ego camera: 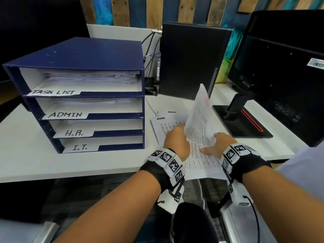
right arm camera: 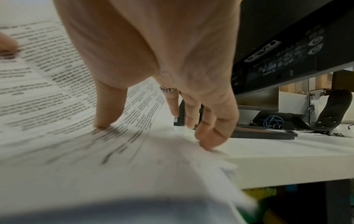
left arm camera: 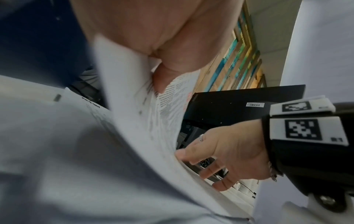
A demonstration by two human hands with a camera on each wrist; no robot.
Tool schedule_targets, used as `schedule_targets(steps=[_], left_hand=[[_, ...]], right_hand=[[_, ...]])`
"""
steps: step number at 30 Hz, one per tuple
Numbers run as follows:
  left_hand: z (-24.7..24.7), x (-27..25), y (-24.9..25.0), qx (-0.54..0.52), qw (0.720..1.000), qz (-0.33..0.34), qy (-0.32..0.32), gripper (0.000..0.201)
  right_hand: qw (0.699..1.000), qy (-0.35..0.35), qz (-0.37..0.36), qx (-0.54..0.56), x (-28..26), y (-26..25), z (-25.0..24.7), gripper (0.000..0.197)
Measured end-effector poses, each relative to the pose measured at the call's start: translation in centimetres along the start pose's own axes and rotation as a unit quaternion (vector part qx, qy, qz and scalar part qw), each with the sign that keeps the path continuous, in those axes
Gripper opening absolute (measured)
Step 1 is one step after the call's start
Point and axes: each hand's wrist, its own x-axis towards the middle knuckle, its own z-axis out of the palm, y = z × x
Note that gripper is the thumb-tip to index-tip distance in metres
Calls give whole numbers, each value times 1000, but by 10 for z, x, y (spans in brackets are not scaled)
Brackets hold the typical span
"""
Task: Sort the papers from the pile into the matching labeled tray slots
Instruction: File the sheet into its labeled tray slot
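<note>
A blue tray sorter (ego camera: 105, 55) stands at the left of the white desk, its slots labelled TASK LIST (ego camera: 54, 92), ADMIN (ego camera: 66, 114), H.R. (ego camera: 74, 132) and I.T. (ego camera: 80, 147). To its right lies the paper pile (ego camera: 172, 126); its exposed sheets read ADMIN. My left hand (ego camera: 180, 134) pinches one printed sheet (ego camera: 199, 114) and lifts it up on edge; thumb and sheet (left arm camera: 168, 106) show in the left wrist view. My right hand (ego camera: 213, 145) rests flat on the pile, thumb (right arm camera: 103, 119) and fingertips (right arm camera: 208, 142) pressing the paper down.
A black computer tower (ego camera: 191, 58) stands behind the pile, with cables (ego camera: 150, 55) beside it. A monitor (ego camera: 280, 67) and its stand base (ego camera: 242, 123) occupy the right. The upper two slots hold paper stacks. The desk's front edge (ego camera: 87, 171) runs just below the hands.
</note>
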Motion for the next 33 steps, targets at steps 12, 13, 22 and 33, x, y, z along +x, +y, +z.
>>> schedule_targets(steps=[12, 13, 22, 33], left_hand=[[-74, -55, -26, -256, 962, -6, 99, 15], [-81, -63, -29, -264, 958, -12, 115, 19], [-140, -108, -80, -152, 935, -76, 312, 28], [-245, -113, -91, -129, 914, -128, 364, 29]], right_hand=[[820, 117, -88, 553, -40, 2, -39, 45], [808, 104, -103, 571, -48, -4, -38, 31], [814, 41, -223, 534, -107, -95, -10, 28], [806, -153, -227, 525, -151, -163, 14, 12]])
